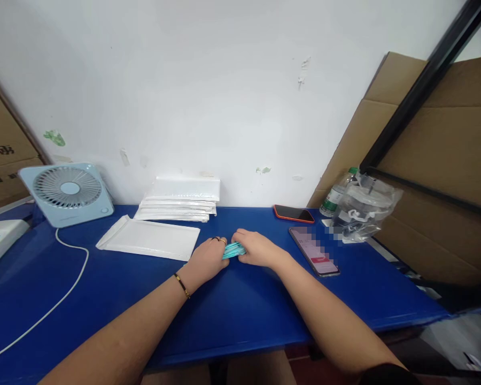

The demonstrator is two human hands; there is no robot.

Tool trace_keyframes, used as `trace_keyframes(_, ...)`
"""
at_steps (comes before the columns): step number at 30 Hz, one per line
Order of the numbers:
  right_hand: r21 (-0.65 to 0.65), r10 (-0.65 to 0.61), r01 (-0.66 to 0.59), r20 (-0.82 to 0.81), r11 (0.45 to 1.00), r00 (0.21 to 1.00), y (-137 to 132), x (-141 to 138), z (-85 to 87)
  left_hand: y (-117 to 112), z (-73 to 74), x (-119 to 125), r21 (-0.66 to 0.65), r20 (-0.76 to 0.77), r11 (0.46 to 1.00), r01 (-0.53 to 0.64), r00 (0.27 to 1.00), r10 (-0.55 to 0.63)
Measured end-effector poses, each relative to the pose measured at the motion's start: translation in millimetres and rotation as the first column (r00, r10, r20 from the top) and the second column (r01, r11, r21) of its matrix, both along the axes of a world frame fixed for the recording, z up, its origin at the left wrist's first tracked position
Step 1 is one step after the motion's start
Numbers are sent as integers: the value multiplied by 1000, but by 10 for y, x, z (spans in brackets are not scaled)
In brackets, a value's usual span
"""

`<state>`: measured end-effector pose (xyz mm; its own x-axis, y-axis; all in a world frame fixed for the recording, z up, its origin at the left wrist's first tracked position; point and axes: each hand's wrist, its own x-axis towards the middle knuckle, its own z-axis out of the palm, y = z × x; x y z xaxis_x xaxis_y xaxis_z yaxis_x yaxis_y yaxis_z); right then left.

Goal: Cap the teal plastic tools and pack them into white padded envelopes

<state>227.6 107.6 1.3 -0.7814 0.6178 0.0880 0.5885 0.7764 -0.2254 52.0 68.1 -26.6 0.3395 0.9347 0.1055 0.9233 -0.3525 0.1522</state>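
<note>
Between my hands is a small stack of thin turquoise packets (234, 249), gripped from both ends just above the blue table. My left hand (209, 255) wraps round the left end; it wears a ring, with a dark bracelet at the wrist. Fingers of my right hand (253, 247) close on the right end. The hands cover much of the packets, so their exact kind cannot be made out. Just left of my left hand lies a single white padded envelope (154, 239), flat on the table.
Behind it is a stack of white padded envelopes (180, 195) against the wall. A light blue fan (69, 188) with a white cable (82, 267) stands left. On the right are a lit phone (310, 248), an orange-edged phone (293, 213), a bottle (333, 198) and a bagged cup (364, 206).
</note>
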Motion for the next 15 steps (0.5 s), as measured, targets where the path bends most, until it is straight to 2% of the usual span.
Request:
trace_keyframes(3,-17,29,-36,-325,999,945,-100,59,272,-5,30,48,-14,229,1000,-5,973,8)
trace_keyframes(5,17,40,-36,-509,999,860,-205,22,448,-19,43,96,24,413,999,25,910,-32)
trace_keyframes(7,45,46,-23,-600,999,798,-314,-94,570,-34,36,139,78,565,995,58,820,-92)
trace_keyframes(10,55,57,-30,-584,998,809,-419,-340,617,-43,-11,155,110,675,991,79,726,-133)
trace_keyframes(13,43,78,-65,-483,997,872,-426,-522,555,-16,-54,98,89,660,995,38,746,-88)
trace_keyframes(15,28,69,-63,-436,998,898,-395,-545,513,21,-61,33,70,631,997,29,773,-66)
